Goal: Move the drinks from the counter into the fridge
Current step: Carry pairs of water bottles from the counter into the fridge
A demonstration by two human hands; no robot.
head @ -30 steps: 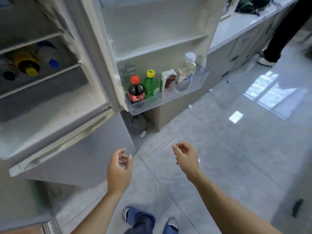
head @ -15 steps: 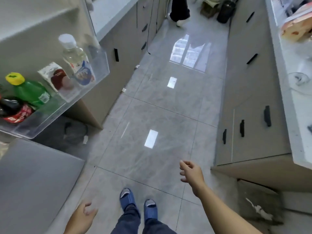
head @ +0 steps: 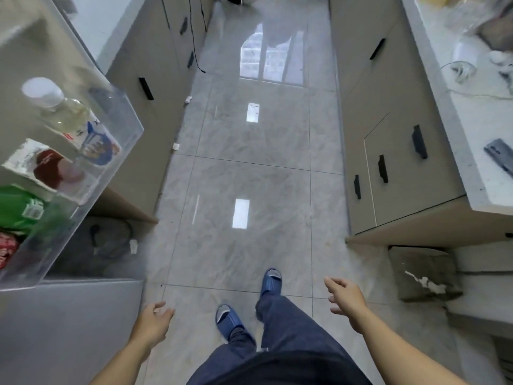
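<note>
2 hands, left (head: 152,320) & right (head: 345,297), loose, empty; door shelf (head: 83,207): 4 drinks.

Clear door bin (head: 130,120) holds clear white-capped bottle (head: 59,111), carton (head: 41,165), green bottle (head: 19,209), red-labelled bottle (head: 5,245), side by side.

aisle: floor (head: 249,168) open between cabinets | left: door bin (head: 122,151) juts into aisle | right: counter (head: 472,151) edge

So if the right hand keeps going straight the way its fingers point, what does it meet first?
The right hand is empty, fingers pointing forward-left over open floor. Nothing shows in that line; depth is unclear.
</note>
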